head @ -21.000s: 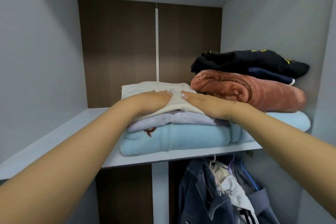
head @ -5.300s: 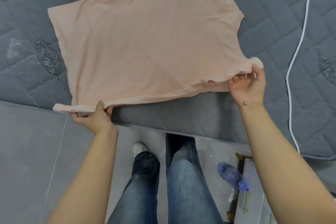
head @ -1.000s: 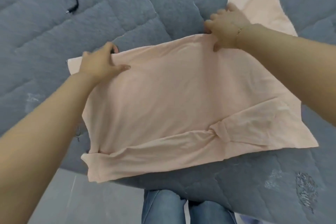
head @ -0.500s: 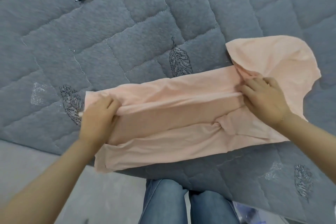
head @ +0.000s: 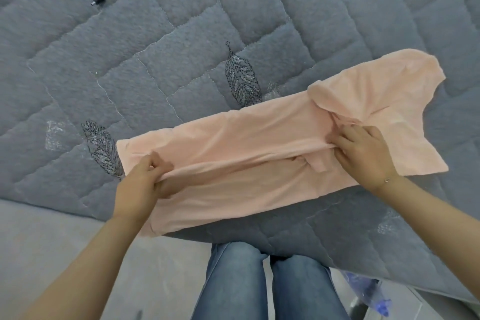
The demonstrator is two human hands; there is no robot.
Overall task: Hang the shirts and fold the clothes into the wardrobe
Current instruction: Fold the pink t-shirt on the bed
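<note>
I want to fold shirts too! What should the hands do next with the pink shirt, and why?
Probably lay the pinched fold down flat toward the near edge. The left hand and right hand each grip the pink shirt by a lengthwise fold, raised above the layer beneath on the grey quilt.

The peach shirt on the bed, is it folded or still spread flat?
Partly folded: the peach shirt is doubled lengthwise into a long band, sleeve end loose, both hands pinching the fold.
</note>
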